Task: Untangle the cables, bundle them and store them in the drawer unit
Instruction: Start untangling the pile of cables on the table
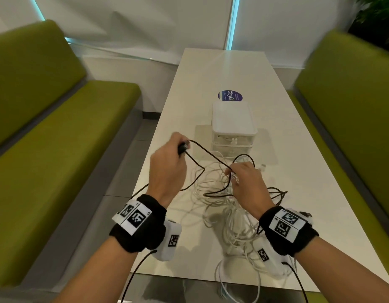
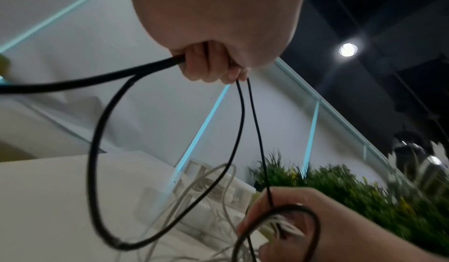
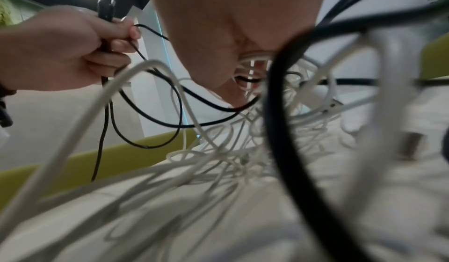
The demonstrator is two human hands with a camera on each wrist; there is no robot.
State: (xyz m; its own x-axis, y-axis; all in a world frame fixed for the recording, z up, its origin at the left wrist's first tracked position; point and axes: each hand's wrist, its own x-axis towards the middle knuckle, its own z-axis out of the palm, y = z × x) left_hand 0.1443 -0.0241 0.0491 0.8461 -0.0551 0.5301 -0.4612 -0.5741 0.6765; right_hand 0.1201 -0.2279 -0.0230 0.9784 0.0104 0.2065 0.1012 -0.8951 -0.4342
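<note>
The left hand [image 1: 167,169] is raised above the near left part of the long white surface [image 1: 276,171]. Its grip is closed around the two-pin plug end of a thin black cable [image 1: 209,153]; the pins project above the fist in the right wrist view. From the fist, two runs of this cable descend toward the right hand [image 1: 247,184].

The right hand is lower, over the tangle of thin white cables [image 1: 228,217]. Its fingers are curled around several white strands, with a black run crossing them. Further black loops lie just right of this hand.

The white tangle occupies the near middle of the surface and extends to the near edge, where some strands hang over it.

The small translucent white plastic drawer unit [image 1: 233,123] stands upright at the centre of the surface, just beyond the tangle. Its drawers appear closed.
</note>
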